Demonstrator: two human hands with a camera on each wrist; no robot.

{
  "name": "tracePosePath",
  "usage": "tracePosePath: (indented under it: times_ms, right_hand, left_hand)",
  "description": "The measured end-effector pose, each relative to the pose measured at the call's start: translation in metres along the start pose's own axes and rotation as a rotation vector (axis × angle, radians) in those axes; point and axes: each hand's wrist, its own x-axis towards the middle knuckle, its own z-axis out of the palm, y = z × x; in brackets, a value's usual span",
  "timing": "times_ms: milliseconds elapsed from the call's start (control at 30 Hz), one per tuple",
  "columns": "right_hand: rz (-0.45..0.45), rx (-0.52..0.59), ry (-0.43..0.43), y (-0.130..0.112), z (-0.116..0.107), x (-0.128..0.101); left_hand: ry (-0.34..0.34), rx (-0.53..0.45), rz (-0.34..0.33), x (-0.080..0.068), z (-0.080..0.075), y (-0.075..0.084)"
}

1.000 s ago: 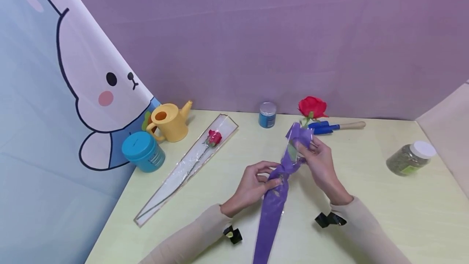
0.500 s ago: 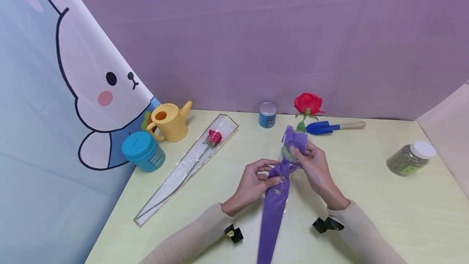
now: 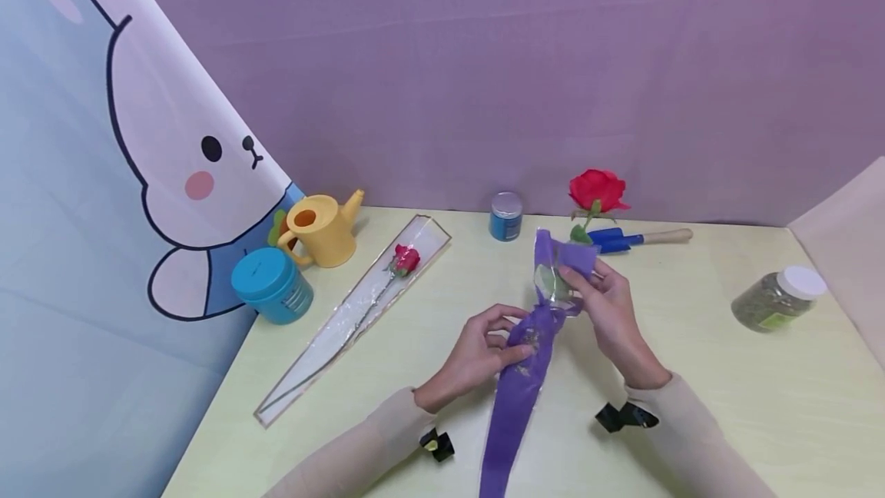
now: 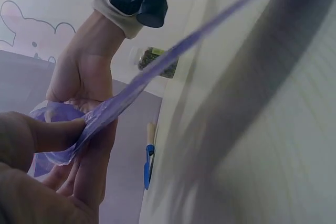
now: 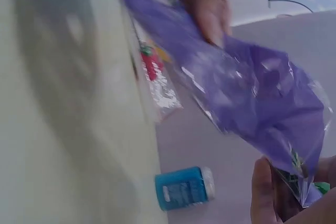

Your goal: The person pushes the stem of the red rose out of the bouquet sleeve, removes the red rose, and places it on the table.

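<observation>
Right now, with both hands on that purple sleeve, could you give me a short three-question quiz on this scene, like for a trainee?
1. True or false: the left hand pinches the purple sleeve.
2. The rose head is: A) deep inside the sleeve, B) above its mouth, C) lying on the table.
3. Which tool lies behind the right hand?

Key: 1 true. 2 B. 3 The blue trowel.

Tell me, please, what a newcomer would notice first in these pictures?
Probably the purple sleeve at the table's middle, pinched by the left hand and gripped near its mouth by the right hand, with a red rose poking out above. On the left hangs a cartoon rabbit curtain.
</observation>
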Motion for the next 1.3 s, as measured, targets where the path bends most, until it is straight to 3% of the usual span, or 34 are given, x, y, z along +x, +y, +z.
tracePosePath:
  times_ms: [200, 367, 567, 767, 1100, 1300]
  right_hand:
    - [-0.042, 0.17, 0.047, -0.013, -0.011, 0.008]
    - [-0.056, 0.217, 0.042, -0.018, -0.012, 0.009]
    - [-0.064, 0.21, 0.021, -0.016, -0.01, 0.007]
    - [-0.061, 0.142, -0.004, -0.011, -0.005, 0.006]
    - [-0.042, 0.034, 0.026, -0.014, -0.006, 0.007]
    - [-0.045, 0.014, 0.113, -0.02, -0.016, 0.013]
  left_hand:
    - [-0.068, 0.011, -0.047, -0.007, -0.001, 0.001]
    - [-0.074, 0.051, -0.049, -0.005, -0.004, 0.004]
    - [-0.042, 0.099, 0.011, 0.004, -0.012, 0.01]
    - [-0.013, 0.03, 0.004, 0.012, -0.013, 0.015]
    - [0.015, 0.046, 0.024, 0.014, -0.015, 0.013]
    - [0.002, 0.057, 0.001, 0.012, -0.018, 0.011]
